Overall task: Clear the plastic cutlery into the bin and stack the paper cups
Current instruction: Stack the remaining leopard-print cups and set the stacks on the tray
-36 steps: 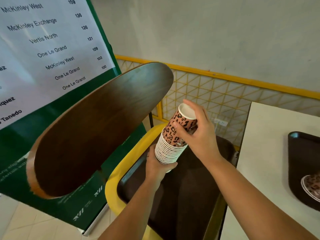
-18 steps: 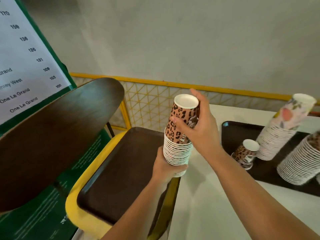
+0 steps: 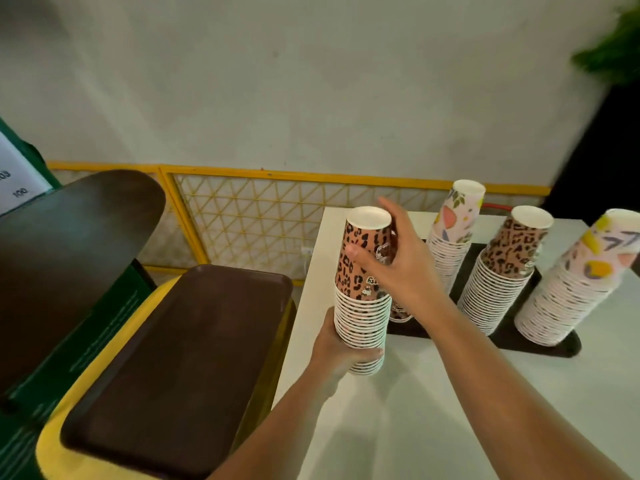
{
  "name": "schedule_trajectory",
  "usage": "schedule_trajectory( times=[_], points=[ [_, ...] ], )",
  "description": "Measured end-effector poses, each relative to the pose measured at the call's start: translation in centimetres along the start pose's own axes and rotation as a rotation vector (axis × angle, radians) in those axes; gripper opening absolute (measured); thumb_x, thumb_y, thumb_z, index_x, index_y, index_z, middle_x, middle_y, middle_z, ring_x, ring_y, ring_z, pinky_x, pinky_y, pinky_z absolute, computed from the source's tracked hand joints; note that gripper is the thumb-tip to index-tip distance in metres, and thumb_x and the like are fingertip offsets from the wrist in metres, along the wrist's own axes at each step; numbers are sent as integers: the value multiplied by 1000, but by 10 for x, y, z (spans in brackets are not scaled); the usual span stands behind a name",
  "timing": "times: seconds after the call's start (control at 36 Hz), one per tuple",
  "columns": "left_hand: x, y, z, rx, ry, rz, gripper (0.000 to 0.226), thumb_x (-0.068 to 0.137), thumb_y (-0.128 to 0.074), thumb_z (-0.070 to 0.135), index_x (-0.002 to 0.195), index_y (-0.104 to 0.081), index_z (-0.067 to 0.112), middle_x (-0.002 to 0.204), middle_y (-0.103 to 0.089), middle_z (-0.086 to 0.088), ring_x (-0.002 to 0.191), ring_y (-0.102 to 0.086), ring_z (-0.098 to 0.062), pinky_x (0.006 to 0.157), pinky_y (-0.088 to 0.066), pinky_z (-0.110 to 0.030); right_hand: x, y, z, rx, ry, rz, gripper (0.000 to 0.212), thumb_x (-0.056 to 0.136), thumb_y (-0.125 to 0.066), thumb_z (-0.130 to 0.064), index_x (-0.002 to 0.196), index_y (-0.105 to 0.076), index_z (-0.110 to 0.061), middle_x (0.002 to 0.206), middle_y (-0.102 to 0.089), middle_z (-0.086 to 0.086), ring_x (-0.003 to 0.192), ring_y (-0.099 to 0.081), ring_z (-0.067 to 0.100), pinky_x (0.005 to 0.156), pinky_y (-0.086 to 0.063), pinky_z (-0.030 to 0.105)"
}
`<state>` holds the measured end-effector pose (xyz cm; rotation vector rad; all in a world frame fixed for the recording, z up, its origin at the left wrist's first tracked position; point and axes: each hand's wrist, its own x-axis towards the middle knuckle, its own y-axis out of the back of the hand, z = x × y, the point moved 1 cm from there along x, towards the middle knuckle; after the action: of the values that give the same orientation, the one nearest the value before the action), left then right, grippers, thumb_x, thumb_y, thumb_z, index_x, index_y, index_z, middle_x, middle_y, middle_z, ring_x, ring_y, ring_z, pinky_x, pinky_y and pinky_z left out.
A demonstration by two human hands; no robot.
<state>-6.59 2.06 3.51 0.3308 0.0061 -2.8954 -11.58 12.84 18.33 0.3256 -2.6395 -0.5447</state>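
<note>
While our left hand (image 3: 337,344) curls round the lower rims of the leopard-print cup stack (image 3: 363,289), grasping it from the left, our right hand (image 3: 394,268) wraps the topmost cup with thumb on the near face and fingers reaching round the far side, so both hands are clenched on the same inverted stack, which we hold upright and off the surface above the left edge of the white table (image 3: 433,420). Farther right on that table lies a dark tray (image 3: 540,344) carrying three more inverted stacks: a floral stack (image 3: 453,237) at the far left, a second leopard stack (image 3: 502,275) in the middle, and a pastel patterned stack (image 3: 575,289) at the right (it is blurred and leans right). Just behind our right wrist a small leopard cup (image 3: 400,311) peeks out on the tray, mostly hidden. To the left of the table an empty brown tray (image 3: 180,368) rests on top of a yellow bin (image 3: 55,448), and a dark wooden chair back (image 3: 65,251) rises at the far left, in front of a green sign
</note>
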Motion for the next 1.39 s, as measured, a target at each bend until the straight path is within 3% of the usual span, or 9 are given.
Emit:
schedule_trajectory(
  times=[0.06,0.14,0.25,0.47,0.72,0.81,0.97,1.39],
  points=[
    [1,-6,-2,8,13,-21,92,43,-91,11,123,-49,29,114,-65,8,107,-61,-13,80,-54,-30,-1,7,8,-9,-19,-13,72,77,-69,-42,137,-33,-28,125,-55,-13,112,-53,3,92,-45,21],
    [3,-14,-4,25,25,-42,92,43,-91,13,123,-49,31,114,-65,8,107,-60,-12,79,-54,-30,-3,16,15,-22,-43,-46,64,79,-68,-40,133,-37,-29,115,-55,-18,106,-51,-3,81,-40,5],
    [9,-23,-7,42,30,-54,95,43,-92,14,125,-48,31,116,-64,8,108,-60,-12,84,-55,-33,-4,25,23,-16,-68,-47,61,78,-69,-39,131,-42,-25,114,-60,-13,107,-57,3,89,-46,20],
    [19,-30,-11,74,38,-75,96,42,-92,17,127,-47,29,117,-64,8,109,-59,-11,86,-54,-33,1,33,33,-22,-83,-50,64,79,-69,-35,134,-39,-23,122,-57,-10,109,-53,2,85,-42,13],
    [28,-28,-23,111,40,-112,100,35,-91,27,125,-50,29,116,-66,7,108,-62,-12,85,-56,-34,2,31,47,-51,-112,-5,64,76,-70,-37,132,-42,-23,126,-56,-4,113,-54,9,93,-47,29],
    [31,-28,-25,129,39,-122,99,35,-91,29,124,-49,30,116,-66,8,109,-61,-13,88,-56,-37,5,30,47,-49,-109,14,64,76,-70,-38,132,-42,-25,126,-54,-5,112,-53,8,91,-46,23],
    [36,-29,-27,141,42,-139,102,35,-91,33,127,-47,31,119,-64,8,112,-60,-13,92,-54,-43,12,31,52,-66,-128,34,55,77,-71,-32,126,-48,-23,111,-59,-11,100,-55,2,72,-40,-2],
    [43,-28,-29,134,49,-144,98,38,-91,31,125,-49,31,117,-65,8,111,-61,-14,90,-55,-42,26,33,56,-58,-79,117,48,79,-68,-30,123,-50,-21,105,-60,-12,95,-55,-1,71,-40,-1]
  ],
)
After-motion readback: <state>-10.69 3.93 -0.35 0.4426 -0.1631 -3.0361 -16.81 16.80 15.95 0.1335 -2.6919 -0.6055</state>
